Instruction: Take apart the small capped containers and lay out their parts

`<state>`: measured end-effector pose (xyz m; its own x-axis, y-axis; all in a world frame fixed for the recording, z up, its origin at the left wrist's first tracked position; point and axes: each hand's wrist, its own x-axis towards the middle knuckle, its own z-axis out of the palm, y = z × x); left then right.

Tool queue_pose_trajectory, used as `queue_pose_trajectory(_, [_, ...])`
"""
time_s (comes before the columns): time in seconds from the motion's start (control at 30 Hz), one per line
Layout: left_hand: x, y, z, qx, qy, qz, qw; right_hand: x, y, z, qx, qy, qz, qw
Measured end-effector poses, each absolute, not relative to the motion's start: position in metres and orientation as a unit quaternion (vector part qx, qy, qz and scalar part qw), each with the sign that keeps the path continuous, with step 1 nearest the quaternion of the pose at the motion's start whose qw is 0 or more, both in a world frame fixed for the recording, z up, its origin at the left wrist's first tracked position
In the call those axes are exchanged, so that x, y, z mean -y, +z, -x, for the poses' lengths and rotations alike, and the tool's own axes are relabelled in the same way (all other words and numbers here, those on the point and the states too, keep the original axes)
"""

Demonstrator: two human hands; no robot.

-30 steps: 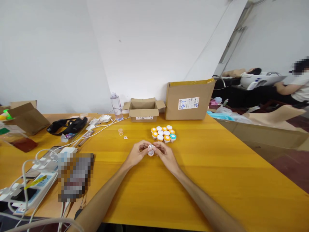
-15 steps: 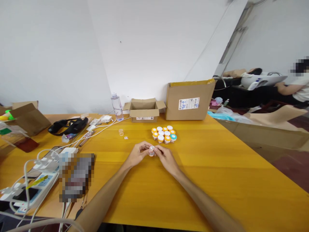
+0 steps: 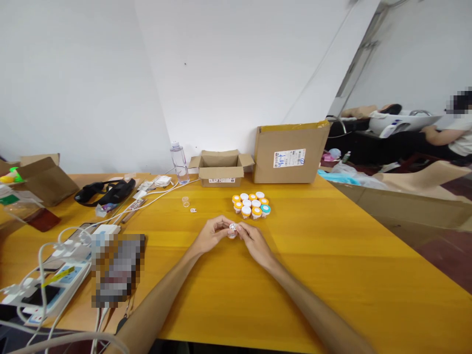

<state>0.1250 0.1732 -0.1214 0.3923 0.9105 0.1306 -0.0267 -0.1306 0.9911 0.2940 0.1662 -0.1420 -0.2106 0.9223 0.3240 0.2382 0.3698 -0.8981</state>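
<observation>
My left hand [image 3: 211, 235] and my right hand [image 3: 253, 240] meet over the middle of the yellow table [image 3: 332, 275]. Together their fingertips pinch a small clear jar with a white perforated lid [image 3: 232, 228]. Just beyond the hands stands a tight cluster of several small jars [image 3: 250, 205] with orange, white and one teal lid. To the left of that cluster a small clear cup [image 3: 185, 201] and a tiny white die-like piece [image 3: 192, 210] lie on the table.
An open small cardboard box [image 3: 220, 168], a larger closed carton [image 3: 289, 152] and a water bottle [image 3: 179, 162] stand along the back wall. Cables, a power strip [image 3: 47, 285] and a black strap [image 3: 105, 191] crowd the left side. Another person sits at far right.
Both hands have stayed together on the small jar, turning it slightly; the view has shifted a little. Nothing else has moved.
</observation>
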Motion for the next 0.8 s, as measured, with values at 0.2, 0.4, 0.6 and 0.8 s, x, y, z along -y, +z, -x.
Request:
queue_pose_trajectory(0.2, [-0.1756, -0.123, -0.1235, -0.352, 0.429, -0.635, 0.538, -0.1673, -0.1431, -0.2935, 0.68, 0.391, 0.418, 0.458])
queue_pose_trajectory(0.4, [-0.1738, -0.1208, -0.1255, -0.358, 0.435, -0.642, 0.52, -0.1665, -0.1424, -0.2927, 0.681, 0.394, 0.419, 0.453])
queue_pose_trajectory(0.6, [-0.1731, -0.1192, -0.127, -0.357, 0.435, -0.64, 0.522, -0.1653, -0.1401, -0.2937, 0.686, 0.391, 0.415, 0.452])
queue_pose_trajectory(0.8, [-0.1756, -0.1217, -0.1238, -0.369, 0.435, -0.658, 0.491, -0.1649, -0.1399, -0.2938, 0.676, 0.402, 0.409, 0.463])
